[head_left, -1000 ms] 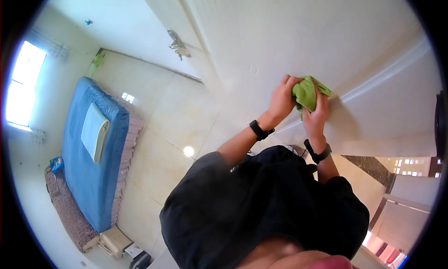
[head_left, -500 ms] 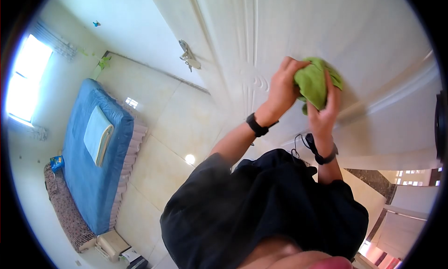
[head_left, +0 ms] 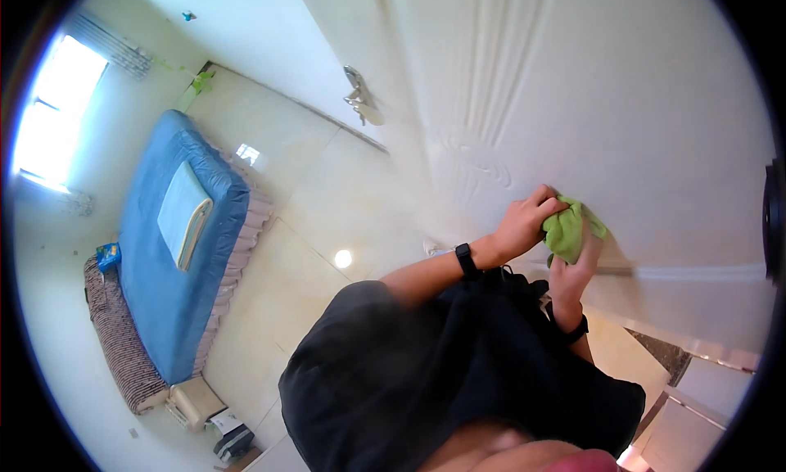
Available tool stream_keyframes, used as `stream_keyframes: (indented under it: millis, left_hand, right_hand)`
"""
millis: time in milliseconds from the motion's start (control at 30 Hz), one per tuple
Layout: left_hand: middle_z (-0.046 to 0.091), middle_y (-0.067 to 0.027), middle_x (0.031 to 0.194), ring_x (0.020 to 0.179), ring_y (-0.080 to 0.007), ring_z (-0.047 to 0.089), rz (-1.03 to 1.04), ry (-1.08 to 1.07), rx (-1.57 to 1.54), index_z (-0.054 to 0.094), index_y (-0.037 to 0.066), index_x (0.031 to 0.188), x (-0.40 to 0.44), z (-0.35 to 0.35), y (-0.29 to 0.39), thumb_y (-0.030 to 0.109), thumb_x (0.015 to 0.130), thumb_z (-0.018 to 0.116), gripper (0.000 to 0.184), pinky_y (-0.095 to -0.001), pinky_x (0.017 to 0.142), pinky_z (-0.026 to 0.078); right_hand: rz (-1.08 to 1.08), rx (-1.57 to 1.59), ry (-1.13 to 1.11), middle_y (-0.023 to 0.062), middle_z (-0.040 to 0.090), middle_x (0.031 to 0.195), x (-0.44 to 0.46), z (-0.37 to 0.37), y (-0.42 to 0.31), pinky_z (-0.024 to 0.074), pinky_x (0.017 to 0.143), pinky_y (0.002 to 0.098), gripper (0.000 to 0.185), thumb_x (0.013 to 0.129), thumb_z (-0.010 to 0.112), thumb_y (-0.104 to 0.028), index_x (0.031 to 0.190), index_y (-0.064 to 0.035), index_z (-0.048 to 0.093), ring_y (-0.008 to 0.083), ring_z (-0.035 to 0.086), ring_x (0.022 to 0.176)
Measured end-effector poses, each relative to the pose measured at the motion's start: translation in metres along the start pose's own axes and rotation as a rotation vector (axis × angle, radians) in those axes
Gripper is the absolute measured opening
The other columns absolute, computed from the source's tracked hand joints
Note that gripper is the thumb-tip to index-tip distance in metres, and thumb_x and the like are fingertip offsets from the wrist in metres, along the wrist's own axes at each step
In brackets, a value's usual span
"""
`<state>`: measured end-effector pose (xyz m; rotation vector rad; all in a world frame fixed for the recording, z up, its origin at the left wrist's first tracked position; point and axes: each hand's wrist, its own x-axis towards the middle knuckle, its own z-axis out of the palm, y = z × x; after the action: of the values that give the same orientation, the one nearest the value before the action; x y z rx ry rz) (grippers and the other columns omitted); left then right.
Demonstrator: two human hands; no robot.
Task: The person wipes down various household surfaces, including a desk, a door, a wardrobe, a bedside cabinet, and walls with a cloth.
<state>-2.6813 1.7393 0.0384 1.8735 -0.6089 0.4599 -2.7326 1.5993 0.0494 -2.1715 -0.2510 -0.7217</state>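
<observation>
Left hand (head_left: 524,225) is clamped on the upper-left side of a bunched green cloth (head_left: 563,233), fingers curled over it; right hand (head_left: 573,277) grips the same cloth from the right and below, so we have both hands on one wad. Cloth sits between the hands at the face of a white door (head_left: 655,144), below and right of its moulded grooves (head_left: 508,63); how hard it presses, or whether it fully touches, we can't tell. We read the step in hand as working the cloth over that panel, by our judgement from the two-hand hold. Next move, as we see it, calls for a firm grip on both sides, the cloth flat to the surface and knuckles clear of it. Further out: black watch (head_left: 467,261) on the left wrist, dark band (head_left: 578,331) on the right, door handle (head_left: 360,99) well apart from the hands. Beyond we've got tiled floor (head_left: 315,206), a blue bed (head_left: 180,308) with a folded pad (head_left: 182,214) on it, and a bright window (head_left: 59,108) past that
</observation>
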Motion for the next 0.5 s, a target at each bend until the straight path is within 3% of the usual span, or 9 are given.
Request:
stream_keyframes:
  millis: [367, 500]
  left_hand:
    - [0.059, -0.0075, 0.096, 0.082, -0.0323, 0.064, -0.103, 0.005, 0.311, 0.062, 0.013, 0.105, 0.027, -0.174, -0.091, -0.001, 0.072, 0.069, 0.037, -0.0380, 0.067, 0.053]
    - [0.061, -0.0071, 0.092, 0.079, -0.0303, 0.064, -0.037, 0.196, 0.378, 0.065, 0.013, 0.104, 0.056, -0.244, -0.096, -0.002, 0.071, 0.069, 0.037, -0.0366, 0.065, 0.053]
  right_hand:
    - [-0.038, 0.212, -0.092, 0.0258, 0.052, 0.124, 0.042, 0.185, -0.053, 0.0401, 0.101, 0.0483, 0.059, 0.080, 0.063, 0.003, 0.137, 0.0016, 0.049, 0.0440, 0.050, 0.118]
    - [-0.130, 0.358, -0.041, 0.0261, 0.051, 0.125, 0.080, 0.242, -0.100, 0.0394, 0.101, 0.0473, 0.065, 0.081, 0.068, -0.001, 0.142, 0.0015, 0.043, 0.0446, 0.049, 0.119]
